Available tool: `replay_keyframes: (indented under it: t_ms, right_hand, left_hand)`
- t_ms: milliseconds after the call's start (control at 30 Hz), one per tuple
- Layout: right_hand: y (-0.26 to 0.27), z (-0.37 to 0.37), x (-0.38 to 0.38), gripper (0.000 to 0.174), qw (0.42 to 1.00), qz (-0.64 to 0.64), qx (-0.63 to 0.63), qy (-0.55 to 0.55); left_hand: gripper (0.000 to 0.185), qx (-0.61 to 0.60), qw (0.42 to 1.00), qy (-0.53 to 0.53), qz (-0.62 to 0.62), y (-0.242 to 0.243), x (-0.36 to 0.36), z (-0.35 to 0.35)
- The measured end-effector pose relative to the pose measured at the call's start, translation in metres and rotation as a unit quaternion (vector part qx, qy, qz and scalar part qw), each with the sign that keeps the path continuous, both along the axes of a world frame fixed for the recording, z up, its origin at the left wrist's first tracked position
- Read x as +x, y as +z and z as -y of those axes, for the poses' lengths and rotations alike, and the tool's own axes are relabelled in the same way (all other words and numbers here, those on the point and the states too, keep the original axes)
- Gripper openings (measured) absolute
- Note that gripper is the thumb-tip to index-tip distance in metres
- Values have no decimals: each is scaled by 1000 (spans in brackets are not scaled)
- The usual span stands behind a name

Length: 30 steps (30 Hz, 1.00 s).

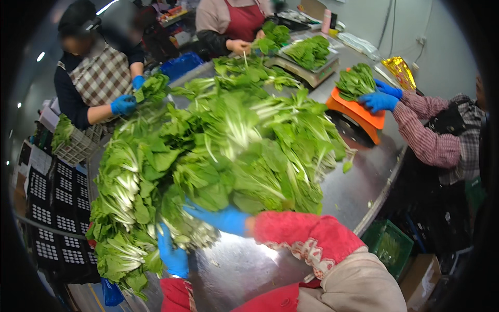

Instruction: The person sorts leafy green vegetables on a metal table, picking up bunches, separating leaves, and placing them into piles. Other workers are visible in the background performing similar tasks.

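Observation:
A large heap of leafy greens with white stalks (241,136) lies on a metal table (222,277). Blue gloves cover both my hands. My left hand (171,249) is upright at the heap's near edge, touching the root ends of a bunch of greens (195,230). From the right, my right hand (220,218) reaches over the same bunch, its fingers blurred and partly among the leaves. Whether either hand grips the bunch is not plain. Left of my left hand, more bunches (126,249) lie with their white stalks showing.
Across the table, co-workers handle greens. One lays a bunch on an orange scale (356,113) at the right; a metal scale (308,66) with greens stands at the back. Black crates (62,214) are stacked at the left. A green crate (390,245) and cardboard box (419,280) stand below the right edge.

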State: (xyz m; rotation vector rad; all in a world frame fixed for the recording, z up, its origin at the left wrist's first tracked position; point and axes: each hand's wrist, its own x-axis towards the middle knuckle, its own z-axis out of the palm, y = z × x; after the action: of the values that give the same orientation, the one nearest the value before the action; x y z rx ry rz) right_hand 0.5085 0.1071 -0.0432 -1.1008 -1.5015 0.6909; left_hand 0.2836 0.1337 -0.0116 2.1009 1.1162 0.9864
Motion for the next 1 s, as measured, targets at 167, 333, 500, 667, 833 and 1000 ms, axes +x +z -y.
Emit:
replay_keyframes:
  t_ms: [167, 333, 500, 667, 833, 1000]
  right_hand:
    - [14, -5, 2, 52, 974, 188, -127, -23]
    - [-11, -12, -18, 57, 704, 690, -11, -166]
    - [-16, 13, -20, 49, 963, 245, -15, -109]
    - [31, 62, -25, 69, 923, 356, 12, -150]
    - [19, 111, -23, 68, 941, 325, -87, -47]
    - [52, 154, -25, 67, 941, 331, -46, -61]
  left_hand:
    - [82, -67, 995, 4, 74, -13, 1, -5]
    - [81, 17, 999, 30, 34, -10, 3, -3]
    - [83, 118, 993, 22, -10, -17, 3, 3]
    - [82, 61, 996, 50, -53, -10, -9, 41]
    - [81, 49, 994, 57, -75, 3, -18, 90]
    - [75, 56, 993, 56, -91, 14, -26, 133]
